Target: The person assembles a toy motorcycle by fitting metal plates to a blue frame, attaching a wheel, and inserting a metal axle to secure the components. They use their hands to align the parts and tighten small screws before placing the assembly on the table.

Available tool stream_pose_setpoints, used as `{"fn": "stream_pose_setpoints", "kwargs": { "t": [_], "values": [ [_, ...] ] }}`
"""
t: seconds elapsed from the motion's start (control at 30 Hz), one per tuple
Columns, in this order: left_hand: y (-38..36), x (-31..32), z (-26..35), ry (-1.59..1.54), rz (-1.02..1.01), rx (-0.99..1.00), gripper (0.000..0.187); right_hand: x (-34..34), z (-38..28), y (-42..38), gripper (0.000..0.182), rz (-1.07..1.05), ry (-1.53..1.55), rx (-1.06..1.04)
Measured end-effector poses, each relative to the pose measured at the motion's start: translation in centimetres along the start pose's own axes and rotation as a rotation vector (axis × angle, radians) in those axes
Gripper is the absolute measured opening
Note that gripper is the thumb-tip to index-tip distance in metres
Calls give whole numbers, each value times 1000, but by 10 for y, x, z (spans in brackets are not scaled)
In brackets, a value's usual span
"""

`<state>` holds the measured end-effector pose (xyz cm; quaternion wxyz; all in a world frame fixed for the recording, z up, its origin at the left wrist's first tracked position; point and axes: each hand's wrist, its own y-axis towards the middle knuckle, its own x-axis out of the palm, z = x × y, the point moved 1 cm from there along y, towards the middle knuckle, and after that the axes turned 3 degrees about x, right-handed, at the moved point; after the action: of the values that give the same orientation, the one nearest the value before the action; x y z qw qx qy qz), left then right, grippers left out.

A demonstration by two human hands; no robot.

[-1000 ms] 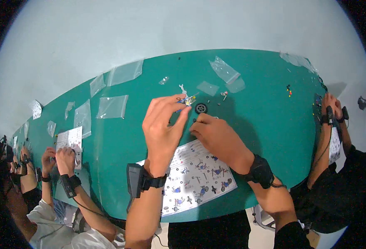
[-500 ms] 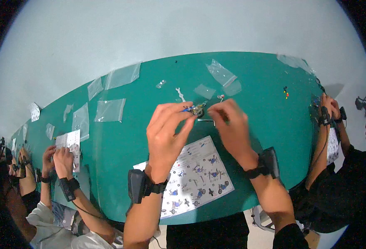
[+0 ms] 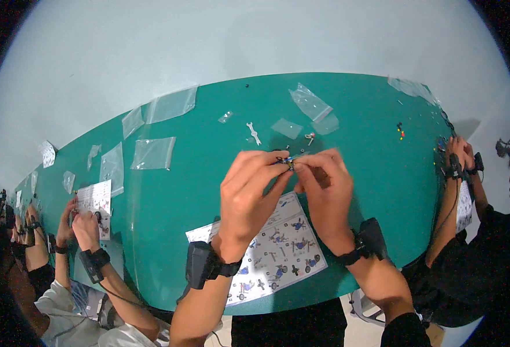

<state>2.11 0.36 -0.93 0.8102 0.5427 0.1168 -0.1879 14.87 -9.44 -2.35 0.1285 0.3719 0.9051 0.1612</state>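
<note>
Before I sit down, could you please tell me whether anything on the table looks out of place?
Mildly: a small black piece sits alone near the far edge of the table, away from the blue part held between left hand and right hand, so it looks stray. The printed sheet also lies askew.

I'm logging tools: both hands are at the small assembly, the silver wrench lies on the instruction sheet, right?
Not on the instruction sheet: the head view shows the silver wrench on the green table. Left hand and right hand are at the small assembly.
</note>
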Motion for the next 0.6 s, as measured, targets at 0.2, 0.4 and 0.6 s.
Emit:
{"fn": "stream_pose_setpoints", "kwargs": {
  "t": [0.2,0.4,0.6],
  "values": [
    [-2,2,-1,3,16,17,30,6,11,-1,6,-22,217,111],
    [-2,2,0,3,28,15,29,5,8,-7,12,-55,239,114],
    [0,-2,4,31,12,8,26,11,6,-10,18,-73,352,159]
  ]
}}
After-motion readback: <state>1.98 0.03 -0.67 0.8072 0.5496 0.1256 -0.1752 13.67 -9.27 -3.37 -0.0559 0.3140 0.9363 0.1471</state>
